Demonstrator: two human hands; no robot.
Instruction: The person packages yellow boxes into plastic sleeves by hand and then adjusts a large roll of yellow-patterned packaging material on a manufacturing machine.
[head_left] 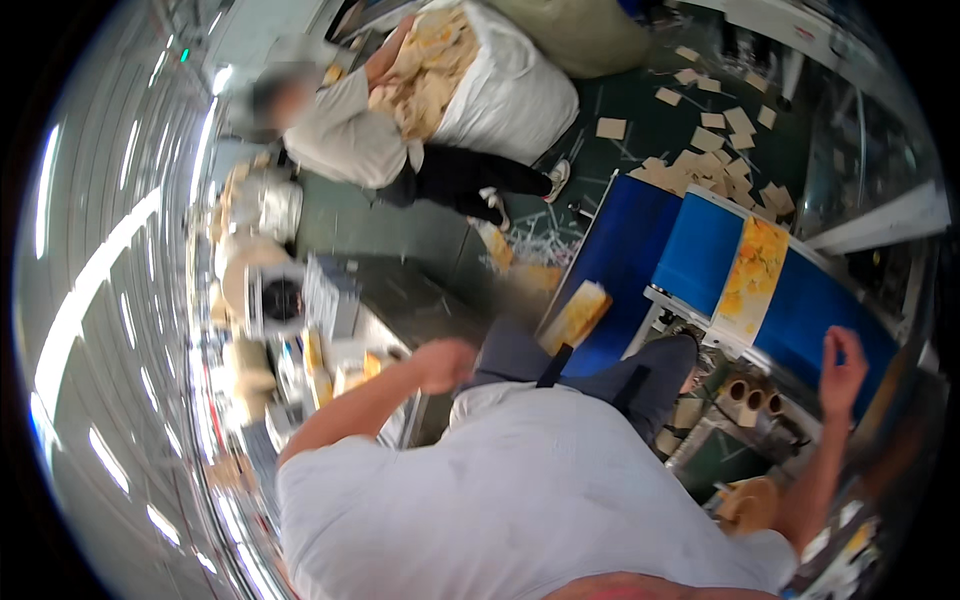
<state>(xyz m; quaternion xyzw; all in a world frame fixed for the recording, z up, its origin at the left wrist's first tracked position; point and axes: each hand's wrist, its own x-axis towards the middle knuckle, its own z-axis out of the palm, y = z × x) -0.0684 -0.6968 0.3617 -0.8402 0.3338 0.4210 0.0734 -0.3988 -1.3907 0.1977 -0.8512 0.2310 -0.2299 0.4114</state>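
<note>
My left hand (443,366) hangs beside my left thigh, blurred, with its fingers too smeared to read. Over the right part of a blue conveyor belt (690,245), my right hand (843,370) is raised with fingers bent and apart, and nothing shows in it. A yellow-and-white patterned paper sheet (755,275) lies across that belt, to the left of my right hand. On the lower, darker blue belt (628,230) rests a yellow-and-white patterned bundle (577,315), close to my legs. Neither hand touches the sheet or the bundle.
Another person (350,130) reaches into a large white sack (510,90) of paper pieces. Cut paper pieces (710,170) litter the green floor beyond the belts. Cardboard tubes (750,393) sit below the belt. A grey cabinet (410,300) and a fan unit (278,298) stand at left.
</note>
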